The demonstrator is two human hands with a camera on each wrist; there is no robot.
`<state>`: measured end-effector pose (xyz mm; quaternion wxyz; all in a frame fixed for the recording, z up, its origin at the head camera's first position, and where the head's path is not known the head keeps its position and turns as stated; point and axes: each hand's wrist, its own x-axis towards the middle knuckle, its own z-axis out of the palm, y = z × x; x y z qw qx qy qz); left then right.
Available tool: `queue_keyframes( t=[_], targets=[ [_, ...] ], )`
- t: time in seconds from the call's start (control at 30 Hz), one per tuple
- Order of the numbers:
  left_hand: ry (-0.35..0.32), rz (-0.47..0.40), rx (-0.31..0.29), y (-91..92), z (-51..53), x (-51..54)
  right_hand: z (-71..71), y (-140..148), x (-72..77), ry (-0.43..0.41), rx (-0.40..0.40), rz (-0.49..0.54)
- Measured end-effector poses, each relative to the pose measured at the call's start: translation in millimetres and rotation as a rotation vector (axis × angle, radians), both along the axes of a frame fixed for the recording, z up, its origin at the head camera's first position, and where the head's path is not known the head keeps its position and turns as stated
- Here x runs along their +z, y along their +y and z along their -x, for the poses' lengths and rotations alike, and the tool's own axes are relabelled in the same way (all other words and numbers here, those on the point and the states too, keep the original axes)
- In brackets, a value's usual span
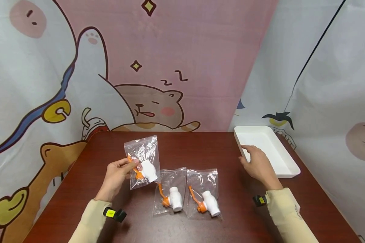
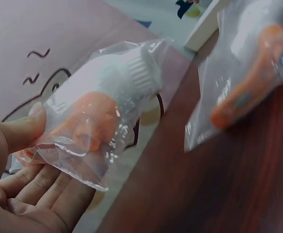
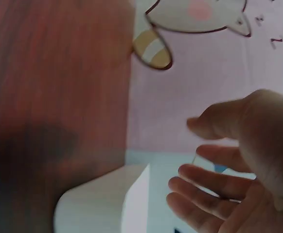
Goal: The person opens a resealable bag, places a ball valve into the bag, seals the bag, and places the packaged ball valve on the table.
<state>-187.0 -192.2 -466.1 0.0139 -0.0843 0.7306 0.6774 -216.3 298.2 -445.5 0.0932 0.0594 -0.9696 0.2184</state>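
My left hand (image 1: 116, 176) pinches a clear zip bag with a white plastic ball valve (image 1: 148, 170) and its orange handle inside, raised over the left part of the table. In the left wrist view the thumb presses the bagged valve (image 2: 110, 82) against the fingers. Two more bagged ball valves lie side by side: a middle one (image 1: 175, 199) and a right one (image 1: 211, 204). My right hand (image 1: 259, 166) hovers at the left rim of a white tray (image 1: 281, 157). Its fingers (image 3: 207, 182) are loosely bent around nothing in the right wrist view.
The dark red-brown table (image 1: 188, 148) ends at a cloth backdrop (image 1: 185, 40) with cartoon animals. The shallow tray stands at the table's far right corner, close to the side cloth (image 1: 331, 101).
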Motion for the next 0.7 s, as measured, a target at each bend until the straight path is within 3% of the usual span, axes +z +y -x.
queue_keyframes(
  t=[0.17, 0.37, 0.7],
  targets=[
    [-0.05, 0.03, -0.003, -16.8, -4.0, -12.9, 2.8, 10, -14.4, -0.048, -0.068, -0.039],
    [-0.133, 0.035, -0.009, -27.4, -9.7, -23.5, 3.3, 15, -24.5, -0.006, -0.08, -0.029],
    [-0.232, 0.073, -0.168, -33.8, -19.2, -36.1, 5.5, 12, -26.4, -0.031, -0.096, -0.03]
  ],
)
